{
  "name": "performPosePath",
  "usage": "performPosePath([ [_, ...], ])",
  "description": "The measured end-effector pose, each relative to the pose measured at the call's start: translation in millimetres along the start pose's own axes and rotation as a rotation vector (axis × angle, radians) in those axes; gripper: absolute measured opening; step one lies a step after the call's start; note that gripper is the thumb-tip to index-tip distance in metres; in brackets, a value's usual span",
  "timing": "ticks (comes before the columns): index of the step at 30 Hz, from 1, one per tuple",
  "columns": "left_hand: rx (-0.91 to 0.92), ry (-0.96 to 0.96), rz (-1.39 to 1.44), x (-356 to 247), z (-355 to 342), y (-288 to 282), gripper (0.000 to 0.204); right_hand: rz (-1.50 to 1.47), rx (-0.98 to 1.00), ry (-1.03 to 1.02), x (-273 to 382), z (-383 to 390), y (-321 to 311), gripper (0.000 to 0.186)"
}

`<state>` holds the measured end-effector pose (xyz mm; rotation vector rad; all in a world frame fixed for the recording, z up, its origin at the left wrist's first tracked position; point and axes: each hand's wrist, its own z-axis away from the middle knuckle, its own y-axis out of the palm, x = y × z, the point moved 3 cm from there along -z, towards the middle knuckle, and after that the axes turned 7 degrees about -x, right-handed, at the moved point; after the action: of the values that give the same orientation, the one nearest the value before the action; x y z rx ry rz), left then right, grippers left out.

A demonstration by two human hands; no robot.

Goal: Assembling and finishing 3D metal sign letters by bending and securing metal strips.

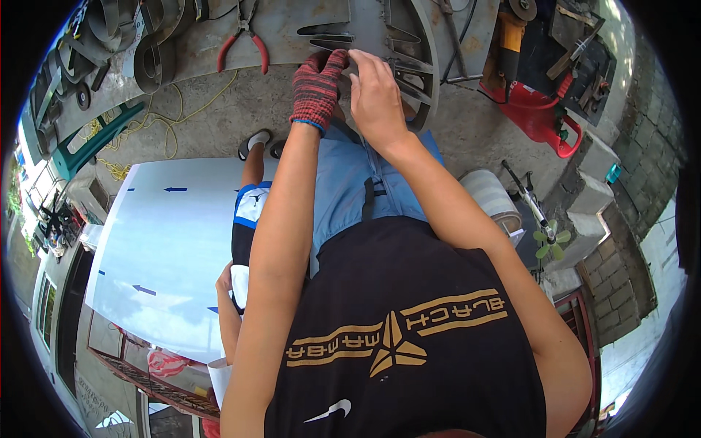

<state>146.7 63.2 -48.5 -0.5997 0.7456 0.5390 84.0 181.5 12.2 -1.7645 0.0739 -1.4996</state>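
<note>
My left hand (316, 91), in a red-and-black knit glove, reaches the metal bench's near edge, fingers curled beside narrow pointed cutouts or strips (325, 36). Just right of it is my bare right hand (377, 98), fingers together and bent, tips nearly meeting the glove's; what either grips is hidden. A large curved, slotted metal piece (427, 55) lies around and right of both hands. Red-handled pliers (255, 50) rest on the bench to the left.
Another person's leg (252, 164) and arm show left, beside a white sheet (168, 233). Bent metal strips (150, 55) crowd the bench's left. At right are an angle grinder (511, 40), a red tank-like object (566, 142) and concrete steps (595, 190). A yellow cord (171, 128) lies below the bench.
</note>
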Motion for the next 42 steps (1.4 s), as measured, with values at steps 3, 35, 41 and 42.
performPosePath([
  [3, 0.015, -0.017, -0.056, -2.9, 1.8, 0.2, 0.040, -0.002, 0.057, -0.046, 8.9, 4.8, -23.9, 0.039],
  [35, -0.069, -0.006, -0.018, -0.9, 5.4, 5.9, 0.044, -0.001, 0.291, -0.252, 7.1, 16.3, -105.0, 0.027],
  [41, -0.073, -0.007, 0.014, 1.5, 4.8, 7.0, 0.044, 0.002, 0.288, -0.229, -1.4, 18.2, -116.1, 0.024],
  [42, -0.072, -0.004, 0.014, 0.1, 5.9, 7.6, 0.044, 0.002, 0.286, -0.231, -1.8, 18.0, -118.0, 0.024],
])
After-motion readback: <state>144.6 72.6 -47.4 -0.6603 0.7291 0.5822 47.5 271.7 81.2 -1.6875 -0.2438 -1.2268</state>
